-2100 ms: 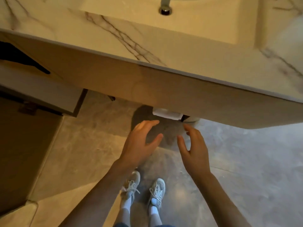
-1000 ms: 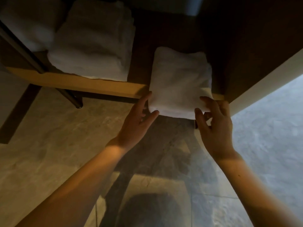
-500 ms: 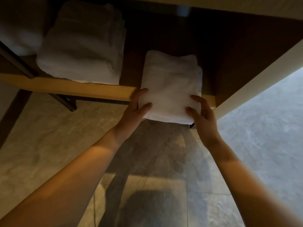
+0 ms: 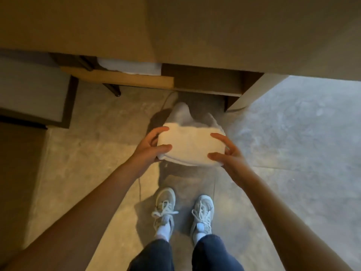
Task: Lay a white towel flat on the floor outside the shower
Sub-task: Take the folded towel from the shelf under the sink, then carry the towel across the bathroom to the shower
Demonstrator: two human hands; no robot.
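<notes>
A folded white towel (image 4: 190, 146) is held in the air in front of me, above the stone floor (image 4: 88, 153). My left hand (image 4: 150, 147) grips its left end with the thumb on top and fingers beneath. On the right end, my right hand (image 4: 226, 151) does the same. The towel stays folded in a thick pad, its far side sagging slightly. It hangs clear of the low wooden shelf (image 4: 121, 79) under the vanity.
Another folded white towel (image 4: 129, 67) lies on the shelf beneath the vanity front (image 4: 195, 36). A dark-framed panel (image 4: 35, 94) stands at the left. My two white sneakers (image 4: 183, 210) stand on the floor below the towel. Grey floor spreads to the right.
Both hands have pulled the folded towel off the shelf and toward me. The view has risen, so the shelf now sits farther away and my feet show.
</notes>
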